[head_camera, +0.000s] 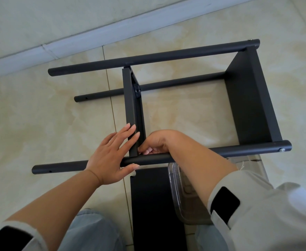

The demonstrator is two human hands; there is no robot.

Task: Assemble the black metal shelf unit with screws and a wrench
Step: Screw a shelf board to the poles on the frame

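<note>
The black shelf frame lies on its side on the tiled floor. My left hand [110, 158] clasps the near tube [67, 166], thumb under it and fingers flat against the middle shelf panel [132, 102]. My right hand [159, 142] reaches over the tube from the right. Its fingertips are pinched at the corner where that panel meets the tube, and whatever small part they hold is hidden. The end shelf panel [248, 98] is fixed at the right between the far tube [166, 56] and the near one. A silver screw head [282, 150] shows at its near corner. No wrench is visible.
A loose black panel [154, 205] lies flat between my knees, under the near tube. A clear plastic box [184, 196] sits beside it under my right forearm. A fourth tube [175, 83] runs low behind the frame. A skirting board [58, 46] and wall lie beyond.
</note>
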